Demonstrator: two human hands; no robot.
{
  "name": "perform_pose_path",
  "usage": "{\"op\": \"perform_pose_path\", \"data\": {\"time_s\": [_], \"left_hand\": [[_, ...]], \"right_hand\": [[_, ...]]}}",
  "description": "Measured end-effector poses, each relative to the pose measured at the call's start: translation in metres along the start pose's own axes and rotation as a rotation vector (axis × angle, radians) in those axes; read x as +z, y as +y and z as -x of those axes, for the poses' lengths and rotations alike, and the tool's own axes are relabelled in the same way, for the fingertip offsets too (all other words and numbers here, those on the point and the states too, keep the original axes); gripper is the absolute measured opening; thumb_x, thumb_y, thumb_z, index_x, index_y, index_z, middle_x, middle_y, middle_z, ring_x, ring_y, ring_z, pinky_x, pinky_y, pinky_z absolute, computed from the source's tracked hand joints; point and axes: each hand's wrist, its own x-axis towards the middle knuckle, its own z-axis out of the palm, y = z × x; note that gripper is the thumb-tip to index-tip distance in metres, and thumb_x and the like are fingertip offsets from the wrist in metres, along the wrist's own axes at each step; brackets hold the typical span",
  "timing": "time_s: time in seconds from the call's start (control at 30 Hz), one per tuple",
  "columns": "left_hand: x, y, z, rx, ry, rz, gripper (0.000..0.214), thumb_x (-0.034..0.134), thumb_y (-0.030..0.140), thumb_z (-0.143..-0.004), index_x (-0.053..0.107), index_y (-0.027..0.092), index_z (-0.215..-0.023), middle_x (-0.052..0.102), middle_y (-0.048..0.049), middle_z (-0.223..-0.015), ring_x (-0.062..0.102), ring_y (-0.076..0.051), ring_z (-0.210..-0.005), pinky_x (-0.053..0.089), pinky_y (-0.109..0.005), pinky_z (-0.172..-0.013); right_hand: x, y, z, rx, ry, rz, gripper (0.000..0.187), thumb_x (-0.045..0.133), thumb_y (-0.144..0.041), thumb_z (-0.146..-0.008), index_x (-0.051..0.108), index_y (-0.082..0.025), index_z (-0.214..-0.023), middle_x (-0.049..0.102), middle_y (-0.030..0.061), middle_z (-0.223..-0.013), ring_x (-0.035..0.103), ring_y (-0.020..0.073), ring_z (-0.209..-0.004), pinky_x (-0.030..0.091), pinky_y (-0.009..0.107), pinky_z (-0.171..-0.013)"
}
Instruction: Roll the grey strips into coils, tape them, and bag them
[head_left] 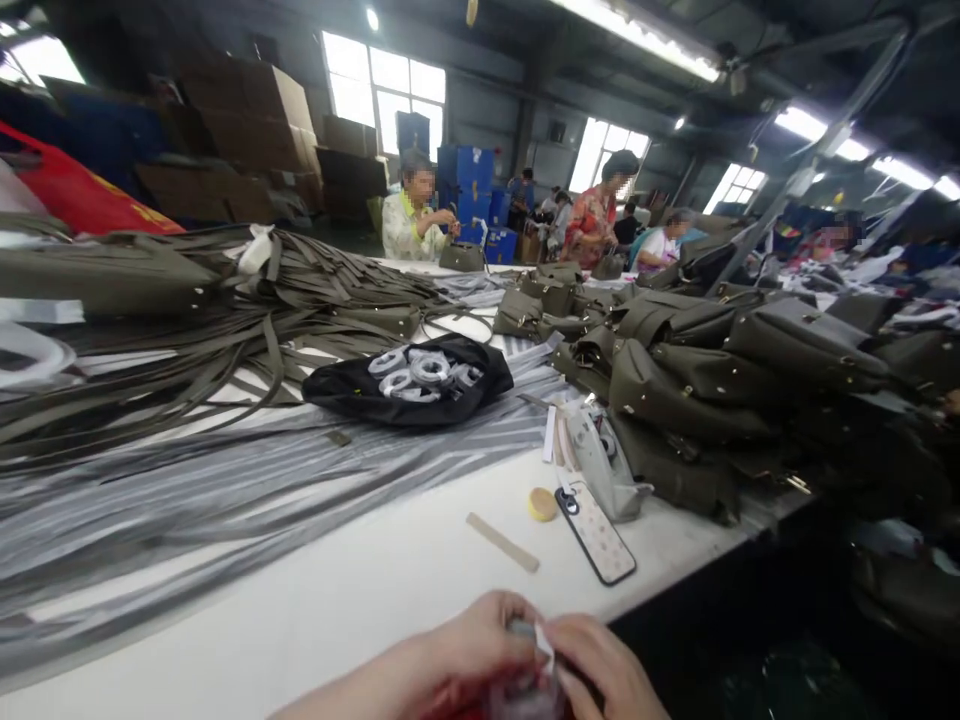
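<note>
At the table's near edge, my left hand (487, 640) and my right hand (600, 665) meet. Between them is a small clear plastic wrapping (529, 695) with something grey and white showing at its top; its contents are too blurred to name. Fingers of both hands are closed on it, the right thumb and fingers pinching from the right side. Just beyond my hands lies a flat tan strip (502, 542). A phone in a patterned case (600, 535) and a round yellow tape roll (541, 505) rest to the right of it.
A black bag (345, 395) holds several plastic-wrapped rings (429, 368). Olive straps (300, 280) and grey wrapped strips (187, 520) spread leftward. Olive handbags (690, 390) pile up on the right, beside a grey pouch (611, 470). Several people work beyond the white table (315, 590).
</note>
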Motion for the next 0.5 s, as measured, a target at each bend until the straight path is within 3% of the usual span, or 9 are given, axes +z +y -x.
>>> {"op": "perform_pose_path", "data": {"time_s": [0.1, 0.23, 0.3, 0.37, 0.43, 0.5], "left_hand": [[0.008, 0.023, 0.004, -0.005, 0.0, 0.199, 0.042, 0.078, 0.04, -0.055, 0.066, 0.011, -0.083, 0.064, -0.0018, -0.068, 0.056, -0.012, -0.061, 0.044, -0.025, -0.061], [0.013, 0.031, 0.0, -0.027, 0.013, 0.204, 0.045, 0.082, 0.04, -0.052, 0.065, 0.011, -0.083, 0.064, -0.0008, -0.065, 0.057, -0.012, -0.06, 0.043, -0.024, -0.061], [0.015, 0.029, 0.0, -0.029, 0.016, 0.24, 0.046, 0.083, 0.037, -0.051, 0.064, 0.012, -0.084, 0.065, -0.0014, -0.065, 0.058, -0.012, -0.059, 0.043, -0.024, -0.059], [0.016, 0.028, 0.001, -0.005, 0.01, 0.245, 0.044, 0.083, 0.035, -0.052, 0.063, 0.012, -0.084, 0.066, -0.0028, -0.067, 0.058, -0.012, -0.058, 0.042, -0.023, -0.057], [0.017, 0.026, 0.002, 0.027, 0.001, 0.237, 0.043, 0.083, 0.034, -0.053, 0.063, 0.011, -0.084, 0.066, -0.0039, -0.068, 0.057, -0.012, -0.058, 0.042, -0.022, -0.056], [0.019, 0.024, 0.003, 0.053, -0.01, 0.233, 0.043, 0.084, 0.034, -0.054, 0.063, 0.011, -0.084, 0.066, -0.0043, -0.069, 0.057, -0.011, -0.057, 0.041, -0.022, -0.056]], "right_hand": [[-0.009, -0.02, 0.006, -0.053, 0.091, 0.056, 0.045, 0.049, -0.015, -0.09, 0.053, -0.027, -0.133, 0.064, 0.0088, -0.125, 0.061, 0.0221, -0.113, 0.05, 0.035, -0.099], [-0.017, -0.014, 0.011, -0.064, 0.091, 0.085, 0.04, 0.05, -0.017, -0.091, 0.056, -0.024, -0.13, 0.065, 0.0102, -0.123, 0.061, 0.0232, -0.113, 0.052, 0.037, -0.097], [-0.033, 0.005, 0.006, -0.033, 0.175, 0.108, 0.031, 0.053, -0.022, -0.09, 0.064, -0.024, -0.119, 0.069, 0.0093, -0.115, 0.063, 0.0242, -0.107, 0.052, 0.038, -0.095], [-0.06, 0.033, -0.007, 0.096, 0.394, 0.137, 0.021, 0.056, -0.029, -0.089, 0.069, -0.023, -0.104, 0.071, 0.0095, -0.106, 0.065, 0.026, -0.102, 0.051, 0.041, -0.094], [-0.09, 0.068, -0.027, 0.31, 0.614, 0.132, 0.025, 0.058, -0.038, -0.086, 0.071, -0.021, -0.099, 0.071, 0.011, -0.105, 0.064, 0.0281, -0.1, 0.048, 0.044, -0.096], [-0.118, 0.103, -0.051, 0.392, 0.655, 0.117, 0.033, 0.058, -0.043, -0.084, 0.071, -0.018, -0.102, 0.069, 0.0136, -0.11, 0.063, 0.0299, -0.102, 0.044, 0.047, -0.099]]}}
